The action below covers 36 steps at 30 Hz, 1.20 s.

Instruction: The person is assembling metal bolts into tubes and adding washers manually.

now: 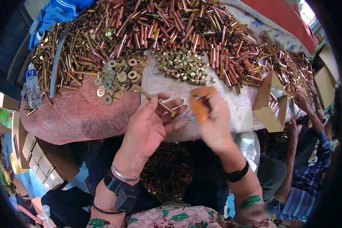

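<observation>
My left hand point(142, 127) is closed loosely round a long brass-coloured bolt point(152, 97), which slants across the fingers with its head toward the right. Opposite it, my right hand point(212, 117) wears orange covers on the fingers and is blurred; its fingers are bent together, and whatever they pinch cannot be made out. Flat washers point(119, 76) lie in a pile just beyond my left hand. A heap of small brass-coloured nuts point(186, 67) sits on the whitish cloth beyond both hands.
Metal tubes point(171, 22) cover the far part of the table. A padded pink cloth point(79, 110) lies at the near left, a water bottle point(33, 87) at its edge. To the right stands an open cardboard box point(263, 102); past it, another person's hands point(301, 102) are at work.
</observation>
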{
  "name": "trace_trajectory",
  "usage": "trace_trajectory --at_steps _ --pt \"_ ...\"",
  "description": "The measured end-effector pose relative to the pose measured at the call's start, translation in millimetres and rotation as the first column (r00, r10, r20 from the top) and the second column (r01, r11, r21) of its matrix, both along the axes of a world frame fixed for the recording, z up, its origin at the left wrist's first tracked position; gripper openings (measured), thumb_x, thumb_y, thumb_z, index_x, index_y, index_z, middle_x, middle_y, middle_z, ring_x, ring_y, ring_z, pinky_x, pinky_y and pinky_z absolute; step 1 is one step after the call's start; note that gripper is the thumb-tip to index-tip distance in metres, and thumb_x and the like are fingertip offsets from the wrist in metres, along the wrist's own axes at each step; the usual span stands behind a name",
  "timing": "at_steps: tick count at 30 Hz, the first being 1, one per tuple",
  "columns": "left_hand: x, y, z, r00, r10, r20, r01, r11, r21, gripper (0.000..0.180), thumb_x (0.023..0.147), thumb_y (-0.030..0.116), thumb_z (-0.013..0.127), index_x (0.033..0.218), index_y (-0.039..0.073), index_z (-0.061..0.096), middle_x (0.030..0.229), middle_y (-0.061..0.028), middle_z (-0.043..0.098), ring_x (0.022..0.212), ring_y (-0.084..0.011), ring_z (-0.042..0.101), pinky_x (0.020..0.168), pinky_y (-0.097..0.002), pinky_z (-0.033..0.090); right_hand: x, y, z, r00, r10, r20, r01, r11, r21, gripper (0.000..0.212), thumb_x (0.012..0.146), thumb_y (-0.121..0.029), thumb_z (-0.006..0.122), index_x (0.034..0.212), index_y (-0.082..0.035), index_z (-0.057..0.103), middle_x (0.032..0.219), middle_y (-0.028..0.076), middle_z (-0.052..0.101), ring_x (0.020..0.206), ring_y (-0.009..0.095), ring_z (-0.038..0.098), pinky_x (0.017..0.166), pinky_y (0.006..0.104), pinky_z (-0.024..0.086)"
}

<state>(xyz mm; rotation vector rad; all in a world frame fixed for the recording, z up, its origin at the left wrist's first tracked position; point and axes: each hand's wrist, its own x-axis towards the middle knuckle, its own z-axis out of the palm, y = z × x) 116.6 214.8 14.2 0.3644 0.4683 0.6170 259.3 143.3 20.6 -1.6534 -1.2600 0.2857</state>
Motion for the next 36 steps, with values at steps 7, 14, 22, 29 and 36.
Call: trace_trajectory --at_steps 7,14,22,29,36 --pt "-6.4 5.0 -9.7 0.996 -0.032 -0.081 0.043 0.989 0.143 0.024 0.091 0.016 0.043 0.109 0.001 0.049 0.098 -0.0128 0.059 0.077 -0.0164 0.056 0.070 -0.0287 0.047 75.6 16.2 -12.0 0.897 -0.207 0.391 0.237 0.971 -0.030 0.015 0.078 -0.002 0.057 0.092 0.000 0.053 0.088 0.019 0.057 0.083 0.038 0.055 0.070 0.0408 0.044" --pt "-0.3 0.3 -2.1 0.948 -0.068 -0.309 0.171 0.933 0.317 0.020 0.087 0.010 0.049 0.103 -0.001 0.055 0.092 -0.0086 0.059 0.071 -0.0080 0.050 0.059 -0.0190 0.040 86.0 25.7 -24.4 0.852 -0.131 0.506 0.210 0.972 -0.102 0.017 0.078 -0.006 0.058 0.092 0.000 0.054 0.089 0.020 0.057 0.083 0.039 0.055 0.070 0.0436 0.044" --pt "-1.4 -3.4 1.1 0.917 -0.037 -0.397 0.213 0.887 0.410 0.029 0.085 0.004 0.047 0.113 0.000 0.050 0.090 -0.0044 0.056 0.067 -0.0048 0.044 0.054 -0.0152 0.035 69.7 18.8 -20.4 0.913 -0.146 0.382 0.189 0.979 -0.077 0.013 0.079 -0.003 0.056 0.092 -0.001 0.053 0.086 0.020 0.057 0.080 0.038 0.056 0.069 0.0422 0.044" --pt "-12.4 -0.4 -3.9 0.919 -0.005 -0.395 0.164 0.915 0.368 0.018 0.087 0.007 0.049 0.104 0.006 0.052 0.089 -0.0032 0.056 0.072 -0.0062 0.048 0.055 -0.0165 0.038 15.4 18.9 1.5 0.998 -0.030 0.062 0.040 0.986 -0.161 0.013 0.080 -0.001 0.055 0.094 -0.001 0.054 0.083 0.021 0.058 0.075 0.035 0.058 0.065 0.0373 0.046" --pt "-23.9 2.0 -0.7 0.913 0.011 -0.408 0.147 0.924 0.353 0.014 0.092 0.017 0.046 0.099 0.007 0.053 0.085 -0.0021 0.056 0.078 -0.0083 0.053 0.062 -0.0205 0.046 -9.2 34.2 -21.0 0.976 0.189 0.108 -0.179 0.979 -0.094 0.019 0.075 0.002 0.057 0.094 -0.001 0.054 0.089 0.020 0.058 0.081 0.037 0.057 0.069 0.0381 0.046"
